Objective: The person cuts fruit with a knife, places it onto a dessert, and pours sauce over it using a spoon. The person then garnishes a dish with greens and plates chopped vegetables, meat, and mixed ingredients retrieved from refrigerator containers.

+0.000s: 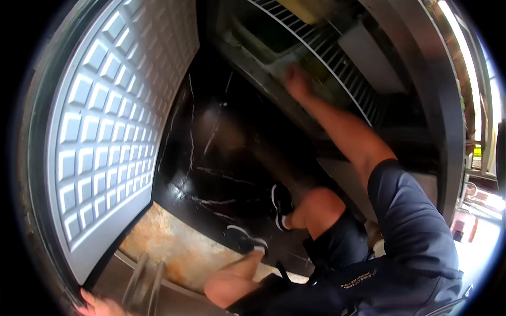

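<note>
Dark shirt (pixel 406 279); left hand (pixel 99 305) at open door (pixel 113 126); wire rack (pixel 320 56) near right hand (pixel 298 83).

1. White door panel with a moulded grid of raised rectangles and a dark border (pixel 105 121): swung open, upright, brightly lit along its outer part.
2. Pale rectangular tub with rounded corners (pixel 271 59): inside the dark cabinet, near the opening; its contents look greenish but are too dim to identify.
3. Silver metal wire shelf of parallel bars (pixel 337 68): beside the tub in view, running diagonally across the interior.
</note>
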Action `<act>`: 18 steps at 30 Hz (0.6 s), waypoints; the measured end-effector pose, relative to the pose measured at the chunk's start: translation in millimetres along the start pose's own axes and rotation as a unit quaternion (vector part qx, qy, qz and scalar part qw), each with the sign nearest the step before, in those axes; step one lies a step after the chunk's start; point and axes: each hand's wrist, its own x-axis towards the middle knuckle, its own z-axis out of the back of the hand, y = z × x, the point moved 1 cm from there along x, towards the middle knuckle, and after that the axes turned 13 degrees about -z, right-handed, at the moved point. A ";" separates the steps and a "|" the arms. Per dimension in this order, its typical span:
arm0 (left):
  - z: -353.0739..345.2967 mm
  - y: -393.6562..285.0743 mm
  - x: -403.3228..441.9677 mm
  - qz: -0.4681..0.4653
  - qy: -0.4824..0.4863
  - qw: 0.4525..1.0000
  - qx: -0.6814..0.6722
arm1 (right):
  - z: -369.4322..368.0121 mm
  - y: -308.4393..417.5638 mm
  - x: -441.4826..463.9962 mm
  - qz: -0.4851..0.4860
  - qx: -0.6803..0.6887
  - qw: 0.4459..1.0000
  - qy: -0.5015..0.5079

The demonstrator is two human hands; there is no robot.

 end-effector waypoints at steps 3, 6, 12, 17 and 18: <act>-10.5 -55.6 10.8 -0.053 0.037 0.990 0.123 | -33.7 10.0 102.8 0.005 0.061 0.998 0.014; -19.1 -57.1 3.6 0.053 -0.069 0.990 0.110 | -85.7 2.1 178.8 0.074 -0.129 0.982 0.118; -31.0 -43.1 0.4 0.077 -0.140 0.983 0.089 | -84.9 15.5 203.7 0.065 -0.008 0.992 -0.104; -8.7 -11.4 -6.8 0.070 -0.103 0.979 0.161 | -77.5 15.0 204.6 -0.157 0.604 0.778 -0.069; -3.3 -4.0 -7.7 0.064 -0.087 0.977 0.184 | -69.2 20.6 196.8 -0.157 0.571 0.802 -0.083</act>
